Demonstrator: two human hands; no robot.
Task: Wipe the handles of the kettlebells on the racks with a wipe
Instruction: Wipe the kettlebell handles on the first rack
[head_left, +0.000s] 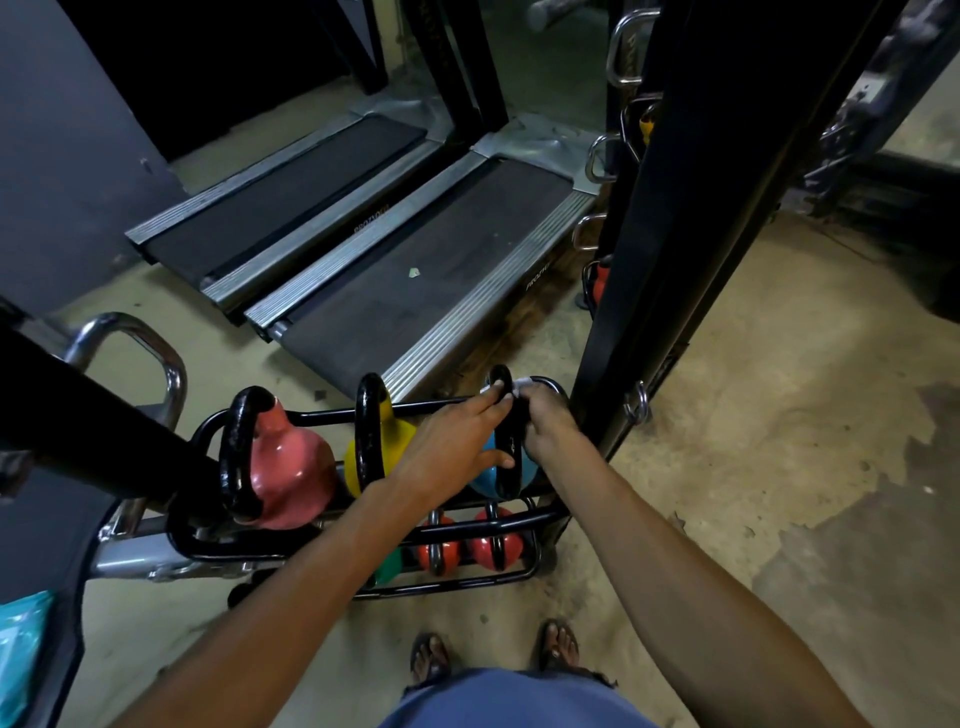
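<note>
left hand (457, 441) grips blue kettlebell handle (502, 375) | right hand (550, 431) pinches wipe (523, 384) on top | kettlebell likely heavy, rigid; wipe limp

The wipe (522, 384) barely shows (right hand (550, 423) covers it).

Person, head view. Left hand (457, 441) and right hand (550, 421) are bare, as are both forearms (675, 561), which run back from the grip to the lower frame edge. Farthest behind the grip, nearest the wearer, is a blue garment (514, 701) with a ragged upper edge. Between garment and grip are dark strapped sandals (428, 660), toes exposed.
</note>
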